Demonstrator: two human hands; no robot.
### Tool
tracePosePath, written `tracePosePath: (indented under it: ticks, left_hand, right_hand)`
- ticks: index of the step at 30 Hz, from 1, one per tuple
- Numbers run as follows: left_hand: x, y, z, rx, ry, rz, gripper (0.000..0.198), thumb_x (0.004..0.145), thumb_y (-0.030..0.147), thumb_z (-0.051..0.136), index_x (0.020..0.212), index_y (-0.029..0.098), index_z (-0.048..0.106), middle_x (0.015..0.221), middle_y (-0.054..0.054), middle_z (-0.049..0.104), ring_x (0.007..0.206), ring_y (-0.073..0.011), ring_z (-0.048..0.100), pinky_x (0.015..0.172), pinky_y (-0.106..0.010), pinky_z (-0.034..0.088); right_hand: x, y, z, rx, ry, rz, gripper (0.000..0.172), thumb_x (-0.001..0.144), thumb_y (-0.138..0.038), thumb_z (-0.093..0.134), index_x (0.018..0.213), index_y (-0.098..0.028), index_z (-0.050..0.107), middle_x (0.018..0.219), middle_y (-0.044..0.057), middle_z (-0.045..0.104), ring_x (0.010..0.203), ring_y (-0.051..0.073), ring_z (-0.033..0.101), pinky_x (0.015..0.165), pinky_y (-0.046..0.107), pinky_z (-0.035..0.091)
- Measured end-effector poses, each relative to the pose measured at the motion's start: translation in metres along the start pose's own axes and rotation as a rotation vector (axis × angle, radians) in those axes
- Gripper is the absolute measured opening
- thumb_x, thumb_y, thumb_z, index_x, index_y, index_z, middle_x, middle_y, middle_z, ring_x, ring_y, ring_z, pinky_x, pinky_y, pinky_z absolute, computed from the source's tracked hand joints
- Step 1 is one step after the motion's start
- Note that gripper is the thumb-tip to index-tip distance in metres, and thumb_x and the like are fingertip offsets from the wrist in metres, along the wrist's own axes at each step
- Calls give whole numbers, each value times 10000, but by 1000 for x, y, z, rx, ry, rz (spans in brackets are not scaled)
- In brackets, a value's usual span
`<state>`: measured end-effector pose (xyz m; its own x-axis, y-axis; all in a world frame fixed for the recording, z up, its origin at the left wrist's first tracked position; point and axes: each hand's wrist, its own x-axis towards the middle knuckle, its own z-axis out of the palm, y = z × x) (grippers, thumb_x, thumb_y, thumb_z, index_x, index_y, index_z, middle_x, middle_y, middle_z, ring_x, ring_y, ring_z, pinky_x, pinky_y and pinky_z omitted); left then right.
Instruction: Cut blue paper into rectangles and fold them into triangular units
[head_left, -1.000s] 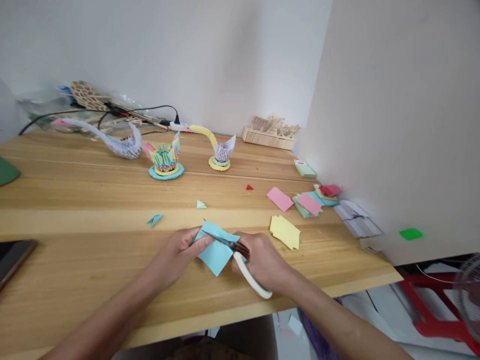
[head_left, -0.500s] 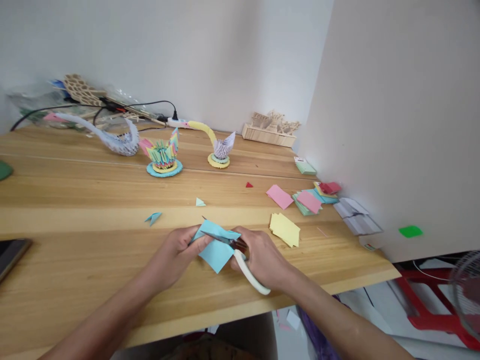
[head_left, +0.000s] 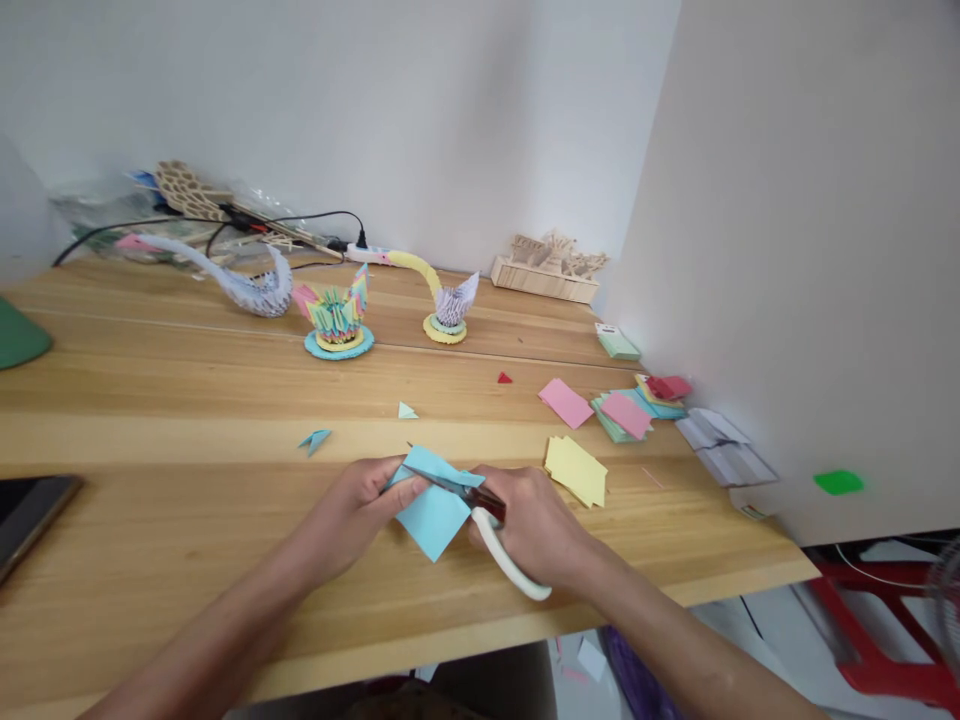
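Observation:
A light blue sheet of paper [head_left: 435,522] is pinched at its left edge by my left hand [head_left: 371,500]. In my right hand [head_left: 532,520] is a pair of scissors [head_left: 499,560] with a white handle. Their blades lie across the sheet, with paper on both sides of them and a cut running in from the right. The fingers of my right hand inside the handle are mostly hidden. Just beyond the sheet lie a folded blue paper piece [head_left: 315,441] and a small pale green one [head_left: 406,411].
Yellow paper slips [head_left: 576,470], pink slips [head_left: 566,402] and mixed stacks [head_left: 622,416] lie to the right. Folded-paper swans [head_left: 339,318] stand farther back, near a wooden box [head_left: 545,278] by the wall. A phone [head_left: 30,515] rests at the left edge.
The view has shifted slightly, so everything sits a little lower and to the right. The scissor blades show more plainly across the blue paper; both hands keep their hold.

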<state>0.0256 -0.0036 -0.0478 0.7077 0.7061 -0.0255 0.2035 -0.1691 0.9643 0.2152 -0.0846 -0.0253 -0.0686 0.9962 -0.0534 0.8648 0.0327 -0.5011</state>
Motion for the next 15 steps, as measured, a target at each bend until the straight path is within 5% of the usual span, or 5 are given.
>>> tracePosePath:
  ticks: [7, 15]
  left_hand:
    - [0, 2, 3, 48, 33, -13, 255, 806, 368, 476, 799, 180, 648, 758, -9, 661, 716, -193, 571, 643, -257, 454]
    - [1, -1, 0, -6, 44, -1, 272, 819, 376, 480, 875, 188, 670, 818, -22, 686, 763, -206, 602, 700, -283, 478]
  right_hand:
    - [4, -5, -5, 81, -30, -45, 471, 677, -167, 622, 1122, -208, 471, 940, 38, 665, 770, 183, 602, 656, 246, 374]
    - [10, -5, -1, -95, -18, -51, 121, 738, -176, 529, 859, -187, 530, 712, 26, 644, 583, 149, 545, 548, 235, 298]
